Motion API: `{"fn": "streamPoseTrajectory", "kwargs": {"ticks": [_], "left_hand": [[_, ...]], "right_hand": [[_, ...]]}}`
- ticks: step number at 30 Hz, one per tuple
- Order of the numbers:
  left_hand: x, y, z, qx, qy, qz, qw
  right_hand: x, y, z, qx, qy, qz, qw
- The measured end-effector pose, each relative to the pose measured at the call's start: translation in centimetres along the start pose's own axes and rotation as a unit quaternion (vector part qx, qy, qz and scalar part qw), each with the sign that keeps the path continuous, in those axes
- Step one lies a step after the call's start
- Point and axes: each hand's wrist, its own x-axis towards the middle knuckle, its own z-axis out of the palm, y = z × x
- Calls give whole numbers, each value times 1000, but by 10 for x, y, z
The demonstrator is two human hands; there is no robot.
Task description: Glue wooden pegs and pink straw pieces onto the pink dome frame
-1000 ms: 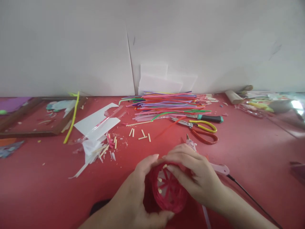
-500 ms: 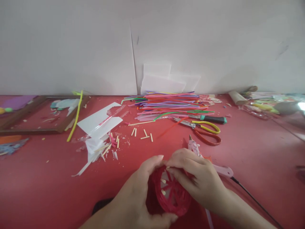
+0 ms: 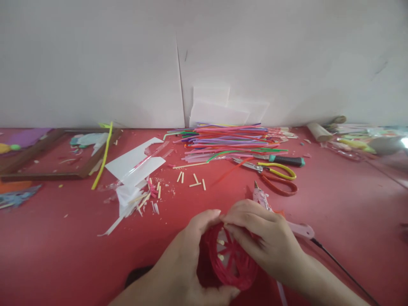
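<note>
A round pink-red piece (image 3: 234,278), with spoke-like strips across it, is tilted between my two hands close to the table's front. My left hand (image 3: 188,255) curves around its left side, thumb and fingers gripping the rim. At the far rim, my right hand (image 3: 264,238) pinches a small pale stick end, mostly hidden by the fingertips. Two short wooden pegs (image 3: 220,257) poke up inside the ring. Just beyond my right hand lies a pink glue gun (image 3: 299,230), its nozzle pointing away and its body partly covered.
Red- and yellow-handled scissors (image 3: 277,177) and a dark-handled cutter (image 3: 288,160) lie at the right, before a pile of colourful pipe cleaners (image 3: 229,140). Short wooden sticks (image 3: 204,184) and white paper scraps (image 3: 134,165) lie left of centre. A brown frame (image 3: 47,175) is farther left.
The whole view has shifted very slightly. Both hands keep the same grip on the round piece, and nothing else has visibly moved.
</note>
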Motion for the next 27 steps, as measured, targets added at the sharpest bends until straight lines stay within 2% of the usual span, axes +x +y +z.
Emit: {"fn": "streamPoseTrajectory", "kwargs": {"ticks": [10, 16, 23, 27], "left_hand": [[2, -1, 3, -23, 12, 8, 1000], [4, 0, -1, -45, 10, 19, 999], [-2, -4, -2, -1, 10, 7, 1000], [-5, -6, 0, 7, 12, 8, 1000]], "right_hand": [[-4, 5, 1, -6, 6, -17, 1000], [-8, 5, -3, -24, 19, 11, 999], [-6, 4, -2, 0, 22, -58, 998], [-7, 5, -1, -10, 32, -63, 997]]}}
